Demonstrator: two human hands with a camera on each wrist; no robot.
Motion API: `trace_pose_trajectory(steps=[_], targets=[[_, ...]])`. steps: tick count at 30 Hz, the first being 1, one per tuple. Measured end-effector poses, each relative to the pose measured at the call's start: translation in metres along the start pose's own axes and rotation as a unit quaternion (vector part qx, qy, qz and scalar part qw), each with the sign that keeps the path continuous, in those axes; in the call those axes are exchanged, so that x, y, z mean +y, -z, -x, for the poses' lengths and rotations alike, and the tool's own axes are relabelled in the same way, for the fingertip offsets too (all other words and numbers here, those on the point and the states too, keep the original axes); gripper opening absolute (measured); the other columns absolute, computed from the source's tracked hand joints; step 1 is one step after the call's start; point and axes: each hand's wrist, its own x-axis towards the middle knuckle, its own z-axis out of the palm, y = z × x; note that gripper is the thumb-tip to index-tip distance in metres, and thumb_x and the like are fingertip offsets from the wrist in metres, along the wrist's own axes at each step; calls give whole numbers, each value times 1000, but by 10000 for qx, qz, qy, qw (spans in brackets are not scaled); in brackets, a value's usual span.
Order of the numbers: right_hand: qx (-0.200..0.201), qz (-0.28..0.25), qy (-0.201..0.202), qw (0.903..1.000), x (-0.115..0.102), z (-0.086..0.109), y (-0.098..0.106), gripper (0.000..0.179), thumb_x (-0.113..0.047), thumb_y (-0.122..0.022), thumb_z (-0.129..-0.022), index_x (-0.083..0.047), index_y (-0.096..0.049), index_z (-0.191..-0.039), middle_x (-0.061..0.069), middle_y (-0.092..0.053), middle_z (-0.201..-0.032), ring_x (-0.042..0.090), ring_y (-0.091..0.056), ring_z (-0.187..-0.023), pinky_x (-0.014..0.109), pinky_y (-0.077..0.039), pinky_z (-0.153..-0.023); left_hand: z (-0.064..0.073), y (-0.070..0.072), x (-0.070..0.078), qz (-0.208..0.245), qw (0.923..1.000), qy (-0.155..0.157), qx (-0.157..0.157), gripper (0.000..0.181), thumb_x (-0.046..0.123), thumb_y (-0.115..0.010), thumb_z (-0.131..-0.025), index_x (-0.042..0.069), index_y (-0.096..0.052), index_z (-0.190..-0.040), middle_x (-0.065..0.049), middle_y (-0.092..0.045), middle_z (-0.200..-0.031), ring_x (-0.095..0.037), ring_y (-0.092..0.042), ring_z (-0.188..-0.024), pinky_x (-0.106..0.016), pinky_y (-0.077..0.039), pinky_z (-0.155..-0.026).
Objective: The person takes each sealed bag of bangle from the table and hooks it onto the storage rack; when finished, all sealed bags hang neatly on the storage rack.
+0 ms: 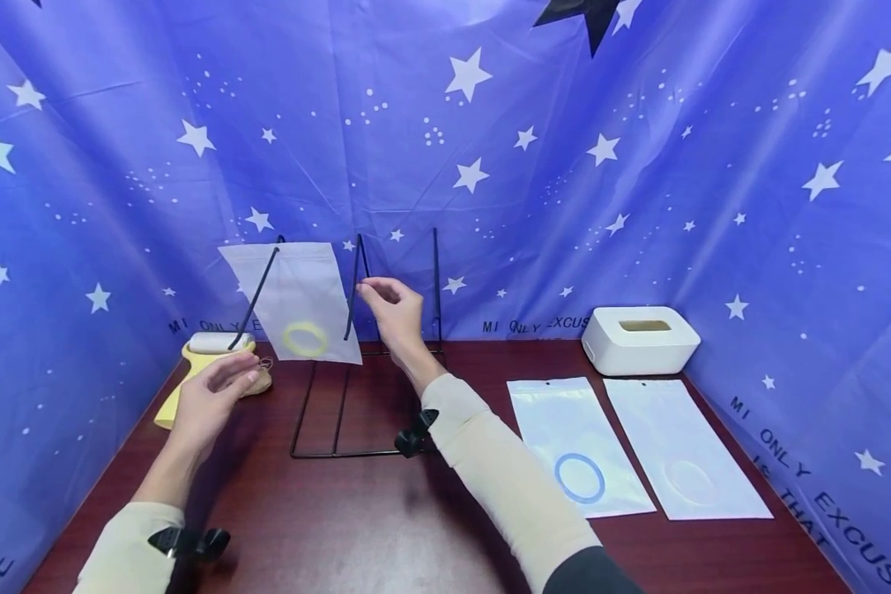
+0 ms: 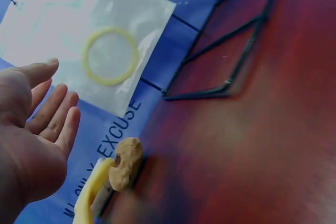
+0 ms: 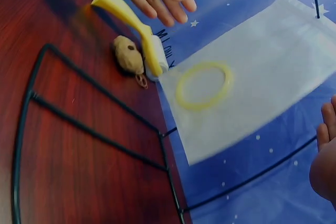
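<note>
A white zip pouch (image 1: pixel 304 289) with a yellow ring (image 1: pixel 304 338) hangs by its top from the left prong of a black wire rack (image 1: pixel 334 412). Below and left of the pouch, my left hand (image 1: pixel 215 396) is held in the air, fingers relaxed and apart from it; the left wrist view shows its palm bare. My right hand (image 1: pixel 395 309) is raised beside the middle prong (image 1: pixel 354 289), its fingers loosely bent. No object shows in it, and whether its fingertips touch the rack is unclear. The right wrist view shows only part of this hand.
Two more white pouches lie on the table at right, one with a blue ring (image 1: pixel 581 478), the other (image 1: pixel 686 450) with a pale ring. Behind them stands a white tissue box (image 1: pixel 638 340). A yellow-handled lint roller (image 1: pixel 193 371) and a brown peanut-shaped item (image 3: pixel 127 54) are at left.
</note>
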Motion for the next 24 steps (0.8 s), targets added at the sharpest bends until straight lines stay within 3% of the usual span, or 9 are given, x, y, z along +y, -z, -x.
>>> trace_pose_trajectory(steps=[3, 9, 14, 20, 24], targets=[[-252, -6, 41, 9997, 1, 8, 16, 23, -8, -76, -93, 8, -74, -109, 27, -77, -102, 4, -72, -84, 23, -59, -84, 14, -1, -1, -391, 9990, -64, -203, 45, 11, -73, -97, -7, -60, -136, 23, -74, -112, 9, -69, -105, -7, -53, -86], [-585, 500, -184, 9969, -1, 30, 50, 23, -15, -78, -92, 1, -77, -109, 14, -80, -103, 4, -73, -89, 22, -58, -87, 41, 0, -3, -1329, 9898, -51, -509, 46, 21, -72, -98, -3, -62, -137, 24, -70, -118, 12, -65, -108, -8, -53, -86], [-772, 690, -233, 9944, -2, 50, 84, 23, -12, -78, -92, 5, -76, -107, 20, -79, -104, 4, -73, -89, 19, -58, -84, 52, -3, -7, -1823, 9809, 212, -650, 44, 28, -73, -98, 6, -65, -135, 9, -72, -124, 10, -64, -109, -8, -52, -85], [-761, 589, -352, 9947, -4, 66, 123, 23, -8, -76, -93, 8, -74, -110, 28, -75, -108, 8, -75, -90, 23, -60, -88, 56, -12, -16, -1969, 9763, 458, -775, 46, 29, -74, -97, 6, -66, -136, -15, -70, -133, 6, -64, -112, -5, -49, -87], [-638, 697, -310, 9950, -9, 70, 148, 27, -7, -74, -94, 11, -71, -113, 31, -74, -110, 8, -76, -90, 24, -60, -90, 58, -17, -23, -2032, 9735, 593, -868, 49, 31, -74, -97, 6, -65, -138, -18, -67, -138, 9, -61, -113, -4, -47, -88]])
